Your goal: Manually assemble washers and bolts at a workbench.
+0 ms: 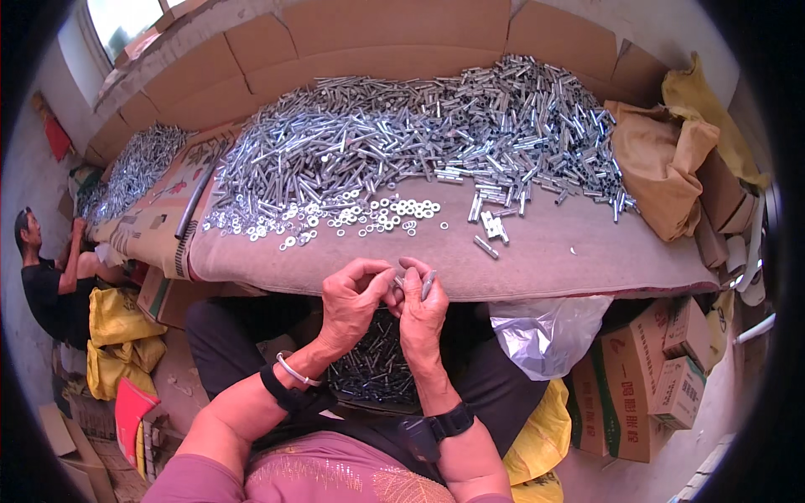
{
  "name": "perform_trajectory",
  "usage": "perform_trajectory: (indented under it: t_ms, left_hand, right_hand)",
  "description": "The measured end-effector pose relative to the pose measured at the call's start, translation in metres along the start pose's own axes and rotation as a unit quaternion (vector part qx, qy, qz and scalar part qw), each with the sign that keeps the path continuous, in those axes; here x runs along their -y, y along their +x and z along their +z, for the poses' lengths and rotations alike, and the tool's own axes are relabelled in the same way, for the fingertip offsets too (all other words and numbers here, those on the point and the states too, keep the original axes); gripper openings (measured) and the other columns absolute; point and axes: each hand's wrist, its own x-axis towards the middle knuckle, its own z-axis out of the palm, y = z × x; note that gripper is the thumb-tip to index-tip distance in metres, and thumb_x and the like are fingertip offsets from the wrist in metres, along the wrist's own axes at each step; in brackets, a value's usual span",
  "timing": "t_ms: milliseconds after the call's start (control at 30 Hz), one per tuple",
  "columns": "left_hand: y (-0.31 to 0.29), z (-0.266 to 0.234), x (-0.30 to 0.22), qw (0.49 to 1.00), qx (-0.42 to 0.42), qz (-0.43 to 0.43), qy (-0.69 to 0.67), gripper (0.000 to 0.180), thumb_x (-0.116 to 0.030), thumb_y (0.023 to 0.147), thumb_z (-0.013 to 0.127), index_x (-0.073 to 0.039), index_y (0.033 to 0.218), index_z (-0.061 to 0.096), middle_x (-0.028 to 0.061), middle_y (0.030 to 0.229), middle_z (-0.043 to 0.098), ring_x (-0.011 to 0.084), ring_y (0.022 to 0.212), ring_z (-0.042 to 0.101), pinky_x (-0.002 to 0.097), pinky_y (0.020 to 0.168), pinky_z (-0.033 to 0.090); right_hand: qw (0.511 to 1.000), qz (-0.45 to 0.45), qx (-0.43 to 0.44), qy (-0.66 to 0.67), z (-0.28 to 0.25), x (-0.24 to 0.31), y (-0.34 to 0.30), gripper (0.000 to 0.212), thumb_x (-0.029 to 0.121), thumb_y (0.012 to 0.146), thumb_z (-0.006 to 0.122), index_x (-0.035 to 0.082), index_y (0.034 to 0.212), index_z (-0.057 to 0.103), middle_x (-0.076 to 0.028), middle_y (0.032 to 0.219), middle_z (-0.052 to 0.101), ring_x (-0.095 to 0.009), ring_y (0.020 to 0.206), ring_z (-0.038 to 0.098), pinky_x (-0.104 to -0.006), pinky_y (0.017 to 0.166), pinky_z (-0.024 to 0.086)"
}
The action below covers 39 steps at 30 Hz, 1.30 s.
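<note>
Over the table's front edge, both my hands are raised close together. My right hand (422, 314) is closed around a short grey metal sleeve (428, 283), whose end sticks up past the thumb. The fingers of my left hand (352, 303) are pinched together beside it; what they grip, if anything, is too small to name. Between my knees, below the hands, a heap of dark bolts (373, 365) lies in a container whose rim is mostly hidden. Ahead, flat ring washers (402, 210) are scattered on the cloth, with a few loose metal sleeves (493, 226) to their right.
A large pile of metal rods and sleeves (335, 151) covers the back of the cloth-topped table (335, 264). Brown sacking (662, 168) bounds its right end. A clear plastic bag (549, 335) hangs at the front edge near cardboard boxes (629, 386). Another person (54, 285) sits far left.
</note>
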Motion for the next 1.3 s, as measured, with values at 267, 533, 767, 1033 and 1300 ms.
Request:
perform_trajectory:
  t_ms: [267, 533, 767, 1033, 1300]
  left_hand:
    - [0.001, 0.008, 0.000, 0.993, 0.029, -0.067, -0.089, 0.019, -0.006, 0.082, 0.066, 0.001, 0.098, 0.061, 0.0047, 0.076, 0.064, 0.0077, 0.059, 0.057, 0.0179, 0.051, 0.042]
    - [0.034, 0.005, 0.007, 0.973, 0.044, 0.055, 0.218, 0.019, -0.014, 0.084, 0.063, -0.002, 0.099, 0.064, 0.0066, 0.080, 0.063, 0.0139, 0.064, 0.059, 0.0281, 0.057, 0.047]
    - [0.075, 0.004, 0.022, 0.811, 0.038, 0.281, 0.512, 0.015, -0.016, 0.079, 0.066, -0.008, 0.093, 0.067, 0.0088, 0.081, 0.057, 0.0254, 0.070, 0.059, 0.0351, 0.059, 0.046]
    - [0.066, 0.005, 0.021, 0.838, 0.004, 0.313, 0.448, 0.007, -0.006, 0.080, 0.062, -0.002, 0.086, 0.063, 0.0097, 0.076, 0.059, 0.0253, 0.067, 0.059, 0.0319, 0.058, 0.046]
    - [0.012, 0.018, 0.008, 0.928, 0.013, 0.250, 0.278, 0.012, 0.000, 0.080, 0.063, 0.000, 0.092, 0.063, 0.0110, 0.075, 0.060, 0.0178, 0.063, 0.058, 0.0272, 0.055, 0.044]
  right_hand:
    - [0.995, 0.029, 0.016, 0.097, -0.006, 0.008, 0.000, 0.025, 0.017, 0.097, 0.045, -0.001, 0.112, 0.052, 0.001, 0.074, 0.052, -0.003, 0.055, 0.043, -0.0172, 0.046, 0.034]
    - [0.986, 0.007, 0.000, 0.169, -0.028, 0.029, 0.012, 0.027, 0.019, 0.097, 0.044, -0.001, 0.114, 0.049, 0.001, 0.071, 0.045, -0.005, 0.056, 0.038, -0.0194, 0.046, 0.031]
    - [0.987, 0.005, -0.024, 0.159, -0.028, 0.028, 0.011, 0.026, 0.020, 0.097, 0.045, -0.001, 0.112, 0.050, 0.000, 0.074, 0.046, -0.005, 0.059, 0.040, -0.0206, 0.047, 0.034]
    - [0.998, -0.021, -0.025, 0.046, -0.025, 0.024, 0.009, 0.026, 0.021, 0.097, 0.045, 0.001, 0.109, 0.054, 0.002, 0.066, 0.047, -0.003, 0.054, 0.041, -0.0183, 0.046, 0.035]
    - [0.989, -0.095, -0.038, -0.103, -0.017, 0.023, 0.005, 0.022, 0.018, 0.096, 0.046, 0.003, 0.108, 0.056, 0.003, 0.067, 0.047, -0.003, 0.055, 0.041, -0.0189, 0.048, 0.035]
